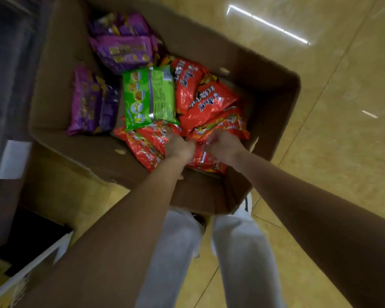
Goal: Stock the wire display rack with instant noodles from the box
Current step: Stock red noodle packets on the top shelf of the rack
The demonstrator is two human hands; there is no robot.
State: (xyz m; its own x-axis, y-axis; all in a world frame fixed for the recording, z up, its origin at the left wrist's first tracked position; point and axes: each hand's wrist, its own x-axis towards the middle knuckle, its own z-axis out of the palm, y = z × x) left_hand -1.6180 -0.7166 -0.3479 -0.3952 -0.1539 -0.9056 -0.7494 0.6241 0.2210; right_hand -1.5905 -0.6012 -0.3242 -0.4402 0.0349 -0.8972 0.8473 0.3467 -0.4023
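Picking is underway: left hand (180, 146) and right hand (223, 146) both curl onto red noodle packs (152, 144) inside the box (209, 44), which next need lifting out toward the rack (26, 272).

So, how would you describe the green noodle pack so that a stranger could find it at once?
Look into the big open cardboard box on the floor. Near its middle, between the purple packs on one side and the red packs on the other, lies the green pack. It is the only green one, with a silver seam down its back.
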